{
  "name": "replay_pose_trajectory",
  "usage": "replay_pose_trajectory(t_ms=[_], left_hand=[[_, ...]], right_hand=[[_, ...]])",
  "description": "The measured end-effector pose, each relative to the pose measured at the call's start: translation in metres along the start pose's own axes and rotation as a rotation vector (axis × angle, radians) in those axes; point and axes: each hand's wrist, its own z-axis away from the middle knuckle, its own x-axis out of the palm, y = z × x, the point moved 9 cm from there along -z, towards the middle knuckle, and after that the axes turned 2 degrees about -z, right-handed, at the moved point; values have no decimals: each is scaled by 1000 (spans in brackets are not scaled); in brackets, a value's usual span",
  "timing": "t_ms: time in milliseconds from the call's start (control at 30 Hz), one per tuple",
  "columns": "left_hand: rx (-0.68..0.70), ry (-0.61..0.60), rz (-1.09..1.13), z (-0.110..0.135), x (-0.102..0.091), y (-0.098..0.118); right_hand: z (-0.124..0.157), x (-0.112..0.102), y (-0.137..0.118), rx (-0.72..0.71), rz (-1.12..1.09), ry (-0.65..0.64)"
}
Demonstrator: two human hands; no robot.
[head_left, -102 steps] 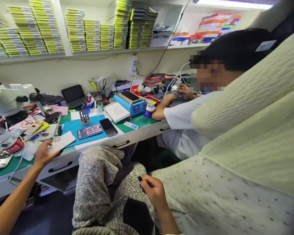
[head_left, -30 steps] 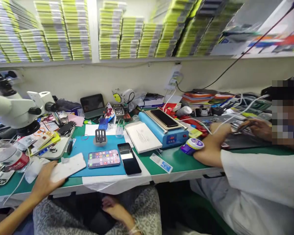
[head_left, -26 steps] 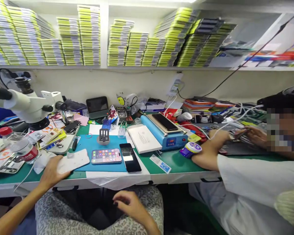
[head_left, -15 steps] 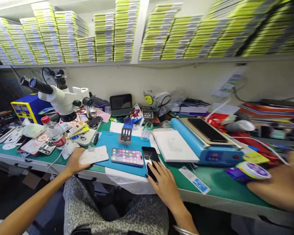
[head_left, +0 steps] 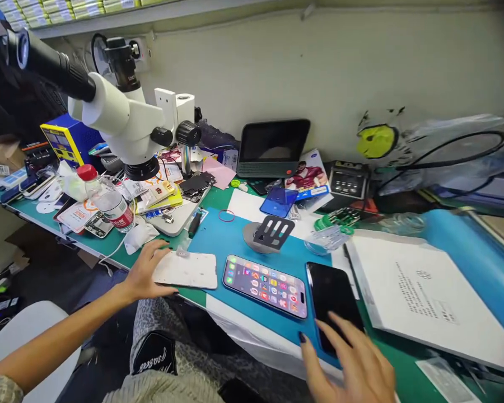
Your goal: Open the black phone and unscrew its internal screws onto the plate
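Observation:
My left hand (head_left: 145, 271) brackets the left end of a flat white slab (head_left: 189, 270), its thumb along the front edge and its fingers at the back. Beside the slab a phone (head_left: 264, 285) lies face up with a lit screen full of app icons. To its right is a dark-screened phone (head_left: 334, 291), with my right hand (head_left: 353, 358) at its near end. The fingers of that hand are spread, and I cannot tell whether they touch the glass. Both phones lie on a blue mat (head_left: 210, 235), below a slotted dark metal stand (head_left: 273, 232).
A microscope (head_left: 121, 117) stands at the left behind a water bottle (head_left: 113, 204) and loose phone parts. A black display (head_left: 273, 148) leans at the back. To the right are a white box (head_left: 428, 296), a green-rimmed tool holder (head_left: 338, 221) and a blue machine (head_left: 457, 240).
My view has swung left and closer, so the other person's hand and purple roll have left it. My right hand has drawn back toward me from the dark phone. My left hand stays at the slab.

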Motion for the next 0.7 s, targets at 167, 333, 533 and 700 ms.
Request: replay_pose_trajectory(t_ms=[167,333,533,700], left_hand=[[123,-29,39,-15,4,28],[231,-50,107,-31,12,34],[413,1,31,-44,15,36],[406,-78,109,-46,18,31]], right_hand=[[-22,45,-103,-310,-240,-163],[-39,96,-139,-368,-180,-330],[-47,117,-131,-350,-115,-437],[-50,125,-133,-386,-88,-438]])
